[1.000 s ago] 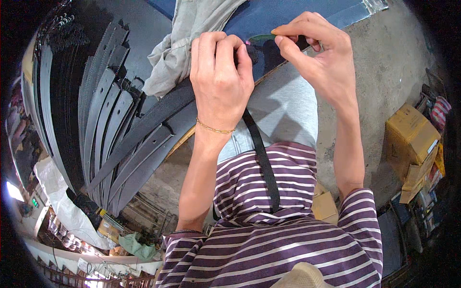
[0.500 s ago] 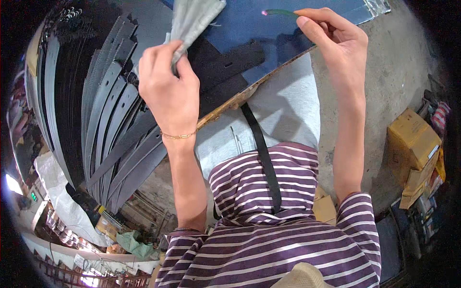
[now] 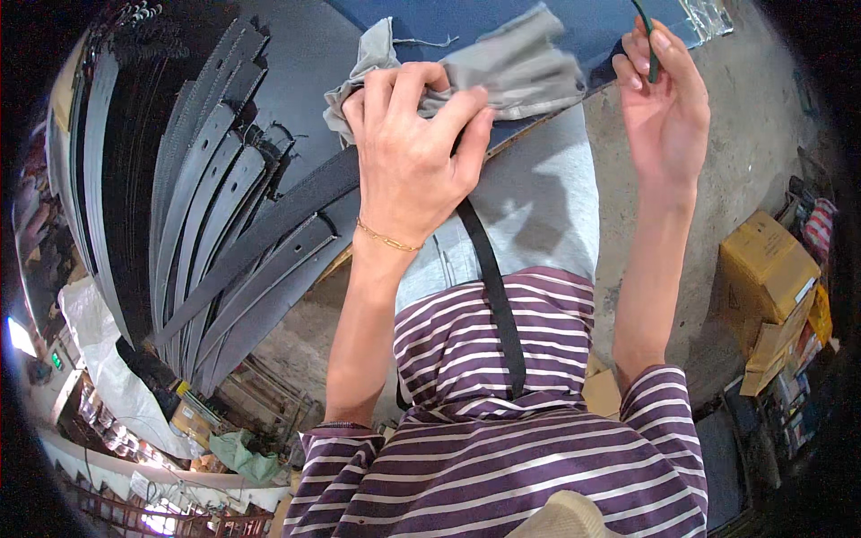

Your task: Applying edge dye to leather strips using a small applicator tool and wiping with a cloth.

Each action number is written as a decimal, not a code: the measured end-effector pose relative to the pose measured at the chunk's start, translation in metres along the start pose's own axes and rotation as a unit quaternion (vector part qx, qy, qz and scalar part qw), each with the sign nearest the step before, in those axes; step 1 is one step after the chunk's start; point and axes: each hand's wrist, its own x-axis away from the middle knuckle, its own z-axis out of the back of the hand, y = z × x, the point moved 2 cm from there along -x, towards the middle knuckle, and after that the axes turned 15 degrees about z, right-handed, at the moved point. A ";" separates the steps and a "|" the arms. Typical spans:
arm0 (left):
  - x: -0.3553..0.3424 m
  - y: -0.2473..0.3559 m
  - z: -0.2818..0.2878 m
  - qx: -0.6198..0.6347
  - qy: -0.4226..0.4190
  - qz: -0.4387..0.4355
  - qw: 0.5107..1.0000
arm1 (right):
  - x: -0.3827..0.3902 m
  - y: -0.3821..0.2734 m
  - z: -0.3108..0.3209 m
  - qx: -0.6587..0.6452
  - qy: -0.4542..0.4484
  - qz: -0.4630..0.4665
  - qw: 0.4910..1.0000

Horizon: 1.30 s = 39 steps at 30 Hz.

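Grey cloth (image 3: 529, 67) is the big change on my feed. Half a second ago the left hand (image 3: 413, 134) had it bunched up and hanging over to the left; now it's lying crosswise along the near edge of the blue desk (image 3: 614, 22), a bit blurry at its right end, and that hand has come further right on top of it. The dark slotted piece I could see there before is covered up.

Left grip: fingers bent down over the cloth and touching it, thumb and forefinger tips sitting close together with a small gap. I honestly can't tell from here if the hidden fingers are clenched on the fabric or just pressing.

Right hand (image 3: 668, 108) is easier to read. Its grip is closed around the thin green stick (image 3: 652, 63), thumb on one side, curled fingers on the other. Earlier I had that stick lying nearly flat with its pink end pointing left; now it stands roughly upright, running off the top of my view, and the palm is turned more toward me. It's over the desk's right corner, well apart from the fanned black strips (image 3: 211, 197).
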 end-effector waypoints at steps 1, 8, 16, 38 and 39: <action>-0.001 -0.003 0.000 0.000 0.002 0.001 1.000 | 0.001 0.000 -0.003 0.031 0.008 0.009 0.999; -0.002 -0.048 0.058 -0.073 0.193 0.109 0.972 | 0.014 0.006 -0.029 0.443 -0.122 0.075 0.885; 0.008 -0.069 0.043 -0.158 0.059 0.115 0.979 | 0.014 0.008 -0.041 0.488 -0.240 0.078 0.836; -0.009 -0.075 0.048 -0.105 0.091 0.081 0.987 | 0.012 0.010 -0.037 0.492 -0.192 0.063 0.847; -0.018 -0.076 0.049 -0.103 0.092 0.080 0.987 | 0.010 0.009 -0.032 0.491 -0.152 0.065 0.855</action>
